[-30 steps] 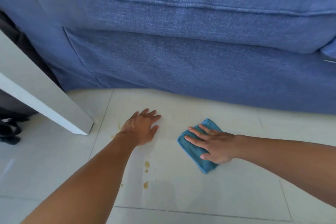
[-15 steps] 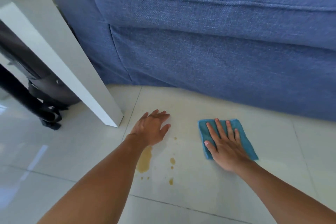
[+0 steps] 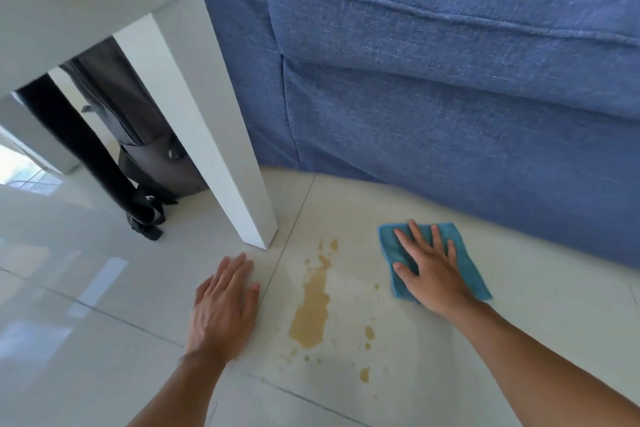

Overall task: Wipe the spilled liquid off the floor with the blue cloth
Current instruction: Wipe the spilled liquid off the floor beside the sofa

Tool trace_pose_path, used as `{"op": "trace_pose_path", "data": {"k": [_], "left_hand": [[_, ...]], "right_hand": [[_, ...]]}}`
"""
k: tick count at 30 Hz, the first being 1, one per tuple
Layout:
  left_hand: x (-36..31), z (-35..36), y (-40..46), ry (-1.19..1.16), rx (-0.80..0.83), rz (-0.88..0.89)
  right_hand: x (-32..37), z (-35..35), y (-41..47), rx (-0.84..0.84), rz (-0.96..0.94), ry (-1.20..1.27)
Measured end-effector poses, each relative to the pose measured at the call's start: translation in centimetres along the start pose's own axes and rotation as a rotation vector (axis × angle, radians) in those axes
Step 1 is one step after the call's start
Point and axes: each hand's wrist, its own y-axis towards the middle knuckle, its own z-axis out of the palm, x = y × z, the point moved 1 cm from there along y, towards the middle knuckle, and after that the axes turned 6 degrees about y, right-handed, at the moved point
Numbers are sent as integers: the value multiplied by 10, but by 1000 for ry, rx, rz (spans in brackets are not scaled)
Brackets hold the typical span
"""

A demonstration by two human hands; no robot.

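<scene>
On floor [image 3: 519, 288], right hand [image 3: 433, 274] flat on blue cloth [image 3: 464, 253]

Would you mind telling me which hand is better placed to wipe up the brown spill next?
The right hand: it already presses flat on the blue cloth, just right of the spill. The left hand rests bare on the floor.

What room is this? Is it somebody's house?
Probably a living room in a home. A blue fabric sofa stands on a pale tiled floor, with a white table leg beside it and a dark bag underneath.
</scene>
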Motion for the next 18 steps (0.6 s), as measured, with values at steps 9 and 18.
{"op": "trace_pose_path", "data": {"k": [9,18], "left_hand": [[-6,9,-2,82,-19,11],[2,9,-5,130,25,70]], "right_hand": [[17,6,51,-124,40,-108],[113,35,99,66,-381,-95]]}}
